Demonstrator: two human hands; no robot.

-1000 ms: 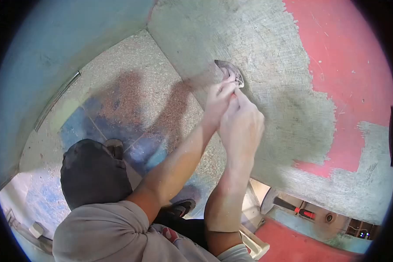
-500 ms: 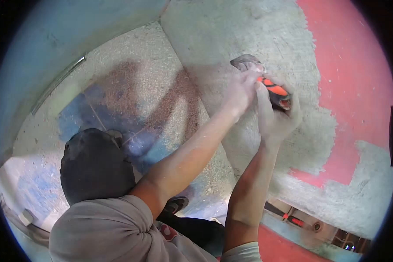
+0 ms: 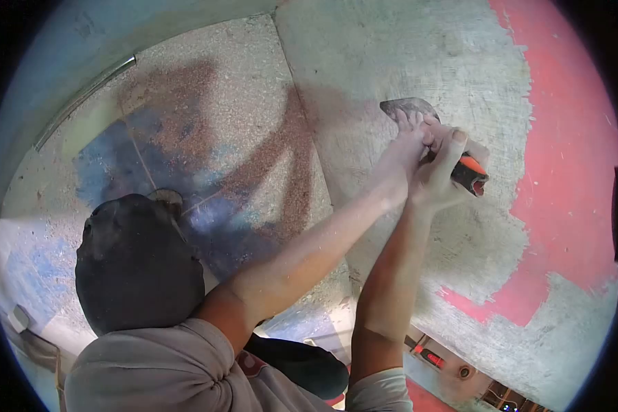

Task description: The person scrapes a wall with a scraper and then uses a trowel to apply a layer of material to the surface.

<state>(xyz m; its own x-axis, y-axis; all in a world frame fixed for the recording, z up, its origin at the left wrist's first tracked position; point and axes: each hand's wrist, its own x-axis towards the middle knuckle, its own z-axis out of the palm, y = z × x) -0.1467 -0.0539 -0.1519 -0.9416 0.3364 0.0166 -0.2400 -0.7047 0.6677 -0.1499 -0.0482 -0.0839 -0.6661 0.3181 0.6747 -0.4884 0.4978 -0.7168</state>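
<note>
A paint scraper with a wide dark metal blade (image 3: 413, 105) and an orange and black handle (image 3: 471, 173) lies against the scraped grey-green wall (image 3: 364, 55). My right hand (image 3: 441, 172) is wrapped around the handle, whose butt end sticks out below it. My left hand (image 3: 408, 143) is closed at the neck of the tool, with fingertips pressed on the back of the blade. Both hands look dusty and touch each other. Red paint (image 3: 563, 172) with a ragged edge covers the wall to the right of them.
A speckled floor (image 3: 247, 75) with blue stains and loose debris meets the wall at a corner line. My bent knee (image 3: 141, 268) is at left. At lower right, a red and black handled tool (image 3: 429, 356) lies beside a ring-shaped object (image 3: 465, 371). A cable (image 3: 44, 343) runs at lower left.
My hands and the scraper appear a little lower and farther right, and my right hand covers more of the handle. The view has shifted slightly.
</note>
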